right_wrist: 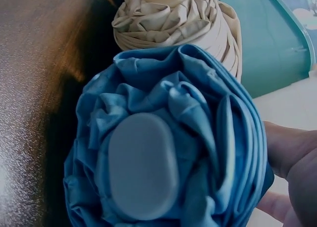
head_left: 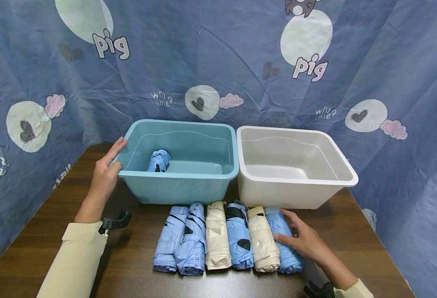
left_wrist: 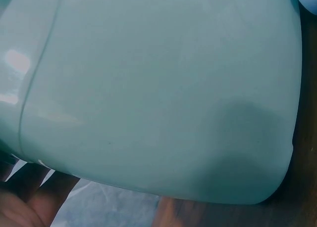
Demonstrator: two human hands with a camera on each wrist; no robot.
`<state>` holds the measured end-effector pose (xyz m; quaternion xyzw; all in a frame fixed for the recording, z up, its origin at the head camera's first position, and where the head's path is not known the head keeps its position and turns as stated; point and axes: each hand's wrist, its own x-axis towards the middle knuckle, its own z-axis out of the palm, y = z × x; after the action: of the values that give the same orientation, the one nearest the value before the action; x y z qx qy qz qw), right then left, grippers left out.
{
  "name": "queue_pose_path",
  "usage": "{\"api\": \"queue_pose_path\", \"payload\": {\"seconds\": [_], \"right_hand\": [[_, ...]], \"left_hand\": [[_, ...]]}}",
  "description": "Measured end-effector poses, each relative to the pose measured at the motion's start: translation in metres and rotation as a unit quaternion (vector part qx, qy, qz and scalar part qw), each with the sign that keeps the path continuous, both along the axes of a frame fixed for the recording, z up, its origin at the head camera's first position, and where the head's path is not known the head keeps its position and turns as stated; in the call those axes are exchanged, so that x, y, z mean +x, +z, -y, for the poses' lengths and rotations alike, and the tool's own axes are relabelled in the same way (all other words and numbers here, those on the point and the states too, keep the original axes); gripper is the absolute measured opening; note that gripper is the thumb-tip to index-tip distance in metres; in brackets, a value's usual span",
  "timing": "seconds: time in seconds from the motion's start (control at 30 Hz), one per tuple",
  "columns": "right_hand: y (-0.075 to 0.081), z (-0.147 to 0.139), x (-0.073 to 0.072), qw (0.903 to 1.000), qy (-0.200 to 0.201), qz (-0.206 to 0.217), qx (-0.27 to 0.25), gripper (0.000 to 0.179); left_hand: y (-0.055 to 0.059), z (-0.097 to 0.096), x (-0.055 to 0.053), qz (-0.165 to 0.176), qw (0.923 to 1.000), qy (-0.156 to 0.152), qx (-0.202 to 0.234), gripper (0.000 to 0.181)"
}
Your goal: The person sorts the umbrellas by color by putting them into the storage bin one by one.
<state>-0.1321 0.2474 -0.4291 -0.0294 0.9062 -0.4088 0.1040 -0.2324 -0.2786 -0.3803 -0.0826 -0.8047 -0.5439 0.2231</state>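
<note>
My left hand (head_left: 106, 171) rests on the left rim of a teal bin (head_left: 177, 188), its fingers straight along the edge. One rolled blue folding umbrella (head_left: 159, 160) lies inside that bin. On the table, my right hand (head_left: 304, 238) touches the rightmost blue folding umbrella (head_left: 289, 258), thumb and fingers spread over its upper side. In the right wrist view, this umbrella's oval end cap (right_wrist: 143, 166) faces the camera. A cream umbrella (head_left: 265, 244) lies directly to its left, followed by a blue umbrella (head_left: 239, 236) with black patches.
A white bin (head_left: 278, 196) stands right of the teal one, their rims touching. Farther left in the row lie another cream umbrella (head_left: 217, 238) and two light-blue umbrellas (head_left: 191, 244). A printed blue cloth (head_left: 218, 49) hangs behind the brown table (head_left: 140, 265).
</note>
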Motion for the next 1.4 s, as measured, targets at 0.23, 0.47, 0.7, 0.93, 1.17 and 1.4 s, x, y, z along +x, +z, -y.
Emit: {"api": "queue_pose_path", "payload": {"seconds": [0.23, 0.47, 0.7, 0.93, 1.17, 1.4], "right_hand": [[0.000, -0.003, -0.001, 0.9996, 0.007, 0.014, -0.025, 0.074], [-0.001, -0.004, 0.001, 0.9992, -0.010, 0.009, -0.039, 0.072], [0.004, -0.007, 0.003, 0.9983, -0.026, -0.010, -0.052, 0.074], [0.006, -0.014, 0.005, 0.9961, -0.019, -0.018, -0.084, 0.073], [0.003, -0.020, 0.006, 0.9944, -0.013, -0.013, -0.104, 0.068], [0.007, -0.024, 0.009, 0.9956, -0.007, -0.051, -0.079, 0.061]], "left_hand": [[0.004, -0.006, 0.001, -0.001, 1.0000, -0.003, 0.002, 0.060], [0.005, -0.007, 0.001, -0.002, 1.0000, 0.002, 0.003, 0.060], [0.006, -0.004, -0.002, 0.003, 1.0000, 0.005, 0.005, 0.060], [0.004, -0.003, -0.002, 0.004, 1.0000, 0.006, 0.007, 0.061], [0.003, -0.003, 0.000, 0.010, 0.9999, 0.003, 0.009, 0.060], [0.002, -0.003, 0.002, 0.012, 0.9999, 0.006, 0.010, 0.059]]}}
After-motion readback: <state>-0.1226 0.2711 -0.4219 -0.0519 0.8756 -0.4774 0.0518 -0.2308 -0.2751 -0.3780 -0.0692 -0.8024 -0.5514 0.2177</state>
